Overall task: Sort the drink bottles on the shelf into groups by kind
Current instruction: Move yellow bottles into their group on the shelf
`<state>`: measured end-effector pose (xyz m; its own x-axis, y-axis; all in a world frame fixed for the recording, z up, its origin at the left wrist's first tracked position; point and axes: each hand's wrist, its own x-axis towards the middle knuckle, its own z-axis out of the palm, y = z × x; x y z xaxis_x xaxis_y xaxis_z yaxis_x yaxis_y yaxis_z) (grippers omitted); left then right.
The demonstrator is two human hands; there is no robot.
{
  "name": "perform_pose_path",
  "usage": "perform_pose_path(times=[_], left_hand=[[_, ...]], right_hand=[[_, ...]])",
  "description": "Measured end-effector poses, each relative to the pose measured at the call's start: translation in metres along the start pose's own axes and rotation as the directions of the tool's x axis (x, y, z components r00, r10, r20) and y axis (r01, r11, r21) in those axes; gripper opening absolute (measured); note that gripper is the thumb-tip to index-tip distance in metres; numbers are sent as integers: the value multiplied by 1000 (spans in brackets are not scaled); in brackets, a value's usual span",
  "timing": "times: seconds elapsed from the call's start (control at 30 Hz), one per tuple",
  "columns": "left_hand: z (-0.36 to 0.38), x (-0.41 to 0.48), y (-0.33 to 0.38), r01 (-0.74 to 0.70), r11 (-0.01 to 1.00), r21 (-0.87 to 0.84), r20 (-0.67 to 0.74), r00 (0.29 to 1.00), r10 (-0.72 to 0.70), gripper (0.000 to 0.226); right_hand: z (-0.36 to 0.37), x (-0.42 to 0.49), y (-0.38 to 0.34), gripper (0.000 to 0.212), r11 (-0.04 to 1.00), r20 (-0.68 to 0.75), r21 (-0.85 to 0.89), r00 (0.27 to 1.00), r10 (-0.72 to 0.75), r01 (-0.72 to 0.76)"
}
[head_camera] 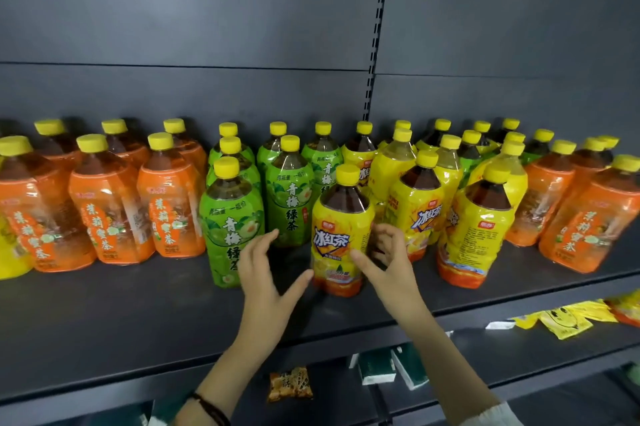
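Yellow-label bottle (341, 231) stands upright at the front of the shelf (104, 314), a little ahead of its row, between the green-label bottles (230, 217) on one side and the other yellow-label bottles (415, 214) on the other. Both hands are right at it! The left hand (263, 283) has its grip apart: fingers straight and pointing at the nearest green label, thumb tip just at the bottle's lower edge. The right hand (391, 273) lays its thumb across the lower label, with its fingers curled just beside the bottle's far side; whether that grip actually clamps the bottle, I cannot tell.

Dark tea fills it to the shoulder, so expect real weight. The shiny wrap looks slick, and the plastic wall will probably give a little under a squeeze. Best hold, I'd say, is round the middle of the label, fingers well behind, not up at the narrow neck under the cap. It is tall, with neighbours close by, so a careless slide could topple it. Orange-label bottles (104, 210) sit grouped at far left, with more orange ones (588, 217) stranded at far right.
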<state>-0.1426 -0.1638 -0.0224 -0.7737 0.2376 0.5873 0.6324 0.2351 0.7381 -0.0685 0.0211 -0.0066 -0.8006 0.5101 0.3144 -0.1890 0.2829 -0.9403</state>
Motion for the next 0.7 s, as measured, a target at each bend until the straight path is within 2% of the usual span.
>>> perform_pose_path(times=[0.07,0.13,0.2,0.23,0.27,0.33,0.4,0.43,0.53,0.7], left_hand=[[18,11,9,112,983,-142,66,992,-104,86],[27,20,11,222,949,-226,110,973,-201,99],[38,25,15,302,908,-291,141,952,-272,104],[45,25,17,344,884,-316,159,938,-308,103],[52,26,21,374,864,-337,176,927,-333,97],[67,26,28,407,841,-357,182,913,-365,81],[82,23,30,406,848,-339,125,913,-388,66],[87,22,32,401,856,-325,83,914,-397,61],[95,18,35,404,860,-311,1,905,-425,55],[103,8,42,389,868,-309,-102,894,-437,50]], right_hand=[[-17,-4,4,31,997,-196,-43,978,-72,65],[-33,-11,2,15,981,-424,-111,886,-191,158],[-65,-13,2,22,953,-567,-202,767,-301,225],[-85,-11,5,30,946,-602,-236,730,-322,222],[-105,-6,10,41,948,-614,-256,725,-312,191],[-140,8,20,65,968,-552,-232,806,-213,98],[-161,19,24,79,992,-377,-117,921,-97,56],[-167,23,24,81,995,-293,-81,953,-80,58],[-177,34,29,80,993,-182,-98,980,-86,69],[-175,44,33,84,996,-81,-55,994,-78,74]])
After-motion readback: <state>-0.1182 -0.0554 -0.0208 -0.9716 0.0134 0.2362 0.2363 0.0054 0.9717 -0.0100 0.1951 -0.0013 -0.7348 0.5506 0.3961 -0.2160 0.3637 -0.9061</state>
